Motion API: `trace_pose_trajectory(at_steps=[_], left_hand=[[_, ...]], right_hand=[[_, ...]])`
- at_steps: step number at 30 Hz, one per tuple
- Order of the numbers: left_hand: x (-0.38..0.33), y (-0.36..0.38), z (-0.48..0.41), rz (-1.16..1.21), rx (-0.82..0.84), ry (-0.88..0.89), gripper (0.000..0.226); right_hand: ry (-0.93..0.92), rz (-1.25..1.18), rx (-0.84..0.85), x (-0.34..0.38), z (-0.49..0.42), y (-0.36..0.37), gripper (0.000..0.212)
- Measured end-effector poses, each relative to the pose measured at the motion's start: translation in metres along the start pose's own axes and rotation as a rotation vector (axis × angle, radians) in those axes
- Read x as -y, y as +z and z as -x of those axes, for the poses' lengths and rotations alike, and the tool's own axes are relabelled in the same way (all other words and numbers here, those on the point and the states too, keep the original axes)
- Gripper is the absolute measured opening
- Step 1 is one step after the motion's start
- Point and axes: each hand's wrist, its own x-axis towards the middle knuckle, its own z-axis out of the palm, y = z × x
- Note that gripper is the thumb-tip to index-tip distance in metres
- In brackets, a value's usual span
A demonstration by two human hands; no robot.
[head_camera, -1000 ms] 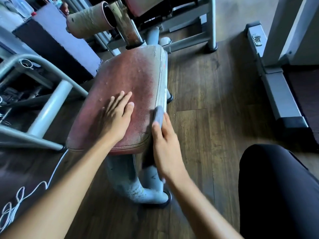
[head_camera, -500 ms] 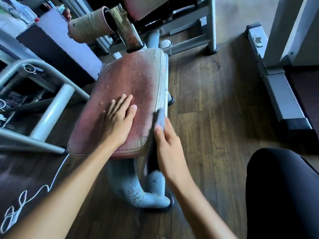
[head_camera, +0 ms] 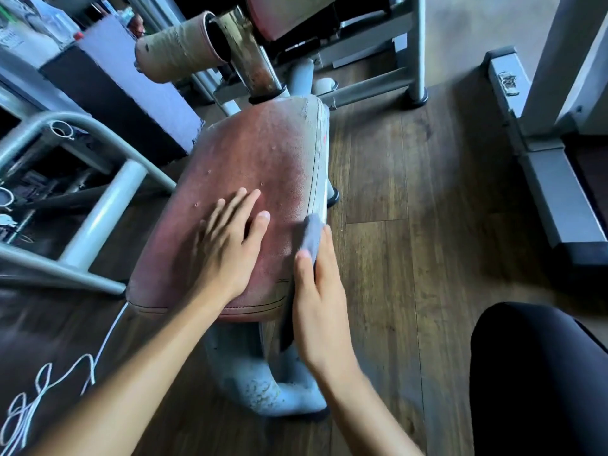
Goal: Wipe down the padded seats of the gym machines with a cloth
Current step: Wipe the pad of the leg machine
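- The right hand [head_camera: 320,301] holds a grey cloth [head_camera: 311,236]. The thumb lies on the cloth's near face and the fingers run fairly straight along its far side, so the cloth is pinched between them. Its tip pokes out past the fingertips.
- The cloth is pressed against the right side edge of the padded seat [head_camera: 256,153], near the front corner. A darker part of it hangs down below the palm, beside the seat's front edge.
- The left hand [head_camera: 230,245] lies flat, palm down, on top of the seat with the fingers spread and straight. It holds nothing and sits just left of the cloth hand, with a strip of pad between them.
- The seat is worn red vinyl, faded and dotted with small holes. Its far right corner is cracked and peeling.
- No writing can be read. There is a small red mark on the seat's pale side strip, a sticker [head_camera: 508,82] on the grey machine base [head_camera: 552,179] to the right, and a label on the plastic bottle [head_camera: 19,24] at the upper left, all too blurred to make out.
- A pale blue pedestal [head_camera: 263,386] with chipped paint carries the seat from below.
- Beyond the seat, a rusty chrome post [head_camera: 251,60] rises beside a frayed tan roller pad [head_camera: 177,54].
- A grey tube frame [head_camera: 108,205] stands to the left, and a white cord [head_camera: 49,390] is looped on the wooden floor [head_camera: 411,258].
- The person's knee, in black fabric [head_camera: 539,383], fills the lower right.
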Motion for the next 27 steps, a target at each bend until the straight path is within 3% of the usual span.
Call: trace_pose_trajectory(at_steps=[3,8,12,17,21,27], left_hand=[[0.000,0.002,0.000,0.002,-0.007,0.004,0.059],[-0.002,0.001,0.002,0.011,-0.015,0.003,0.065],[-0.003,0.001,0.002,0.020,-0.013,-0.003,0.063],[-0.003,0.001,0.002,0.015,-0.011,-0.002,0.066],[-0.002,0.002,0.001,0.007,0.005,-0.001,0.052],[-0.002,0.001,0.002,-0.001,0.010,-0.002,0.048]], right_hand=[[0.028,-0.013,-0.068,0.002,-0.036,-0.001,0.054],[-0.033,-0.103,-0.032,-0.004,0.024,0.000,0.047],[0.037,-0.057,-0.072,0.002,-0.026,0.002,0.056],[-0.003,-0.104,-0.012,0.000,0.026,-0.003,0.047],[0.031,0.009,-0.065,0.003,-0.033,0.000,0.057],[-0.004,-0.107,0.011,-0.004,0.002,-0.003,0.053]])
